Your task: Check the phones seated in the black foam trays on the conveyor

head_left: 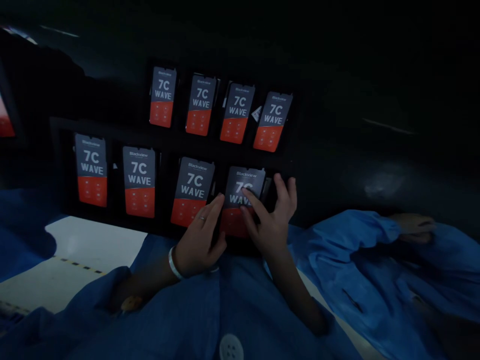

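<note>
In the front row, the rightmost phone [245,186] lies face up with a grey and orange "Blackview 7C WAVE" front. My right hand [275,220] is over it, the index finger on or just above the printed front and the other fingers spread. To its left lies another such phone [193,185]. My left hand [202,232], wearing a ring and a white wristband, is open, its fingers stretched over that phone's lower right corner and the gap beside it. Whether the left fingertips touch anything, I cannot tell. Neither hand grips a thing.
More matching phones fill a dark tray [167,225], two at the left of the front row and several in the back row [202,105]. At the right sits a person in a blue sleeve [348,235]. Another blue-clad person [22,225] is at the left edge.
</note>
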`<state>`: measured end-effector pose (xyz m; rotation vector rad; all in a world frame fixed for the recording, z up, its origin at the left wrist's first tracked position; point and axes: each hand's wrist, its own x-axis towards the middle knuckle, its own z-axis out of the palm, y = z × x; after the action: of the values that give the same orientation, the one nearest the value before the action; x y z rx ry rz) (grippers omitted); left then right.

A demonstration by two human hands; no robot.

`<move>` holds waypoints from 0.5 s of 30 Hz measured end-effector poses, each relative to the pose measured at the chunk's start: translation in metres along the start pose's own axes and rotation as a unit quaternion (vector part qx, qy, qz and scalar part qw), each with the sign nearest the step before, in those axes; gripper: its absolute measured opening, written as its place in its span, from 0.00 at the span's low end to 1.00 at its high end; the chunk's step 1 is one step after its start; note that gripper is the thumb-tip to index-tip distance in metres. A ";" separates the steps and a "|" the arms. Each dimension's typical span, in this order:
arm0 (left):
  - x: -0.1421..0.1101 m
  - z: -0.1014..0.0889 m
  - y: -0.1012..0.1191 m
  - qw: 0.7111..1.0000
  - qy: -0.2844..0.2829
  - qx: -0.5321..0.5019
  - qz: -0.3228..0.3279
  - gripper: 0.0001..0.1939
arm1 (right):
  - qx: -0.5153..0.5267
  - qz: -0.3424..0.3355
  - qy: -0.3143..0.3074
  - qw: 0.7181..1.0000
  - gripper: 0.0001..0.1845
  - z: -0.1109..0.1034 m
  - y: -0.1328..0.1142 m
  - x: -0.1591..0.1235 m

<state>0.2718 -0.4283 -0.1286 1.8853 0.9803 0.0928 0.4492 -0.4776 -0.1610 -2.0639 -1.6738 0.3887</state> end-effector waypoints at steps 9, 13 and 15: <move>-0.001 0.000 0.001 1.000 0.008 0.002 0.003 0.39 | 0.107 0.029 0.130 0.985 0.12 -0.003 0.013 -0.021; -0.002 0.001 -0.003 1.000 0.007 0.011 0.011 0.39 | 0.120 0.003 0.152 0.981 0.08 -0.002 0.012 -0.024; -0.003 0.002 -0.004 1.000 0.008 0.012 0.014 0.39 | 0.121 -0.009 0.151 0.981 0.07 -0.002 0.010 -0.024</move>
<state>0.2686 -0.4304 -0.1317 1.9236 0.9710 0.1126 0.4528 -0.5025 -0.1660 -1.8247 -1.3915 0.2447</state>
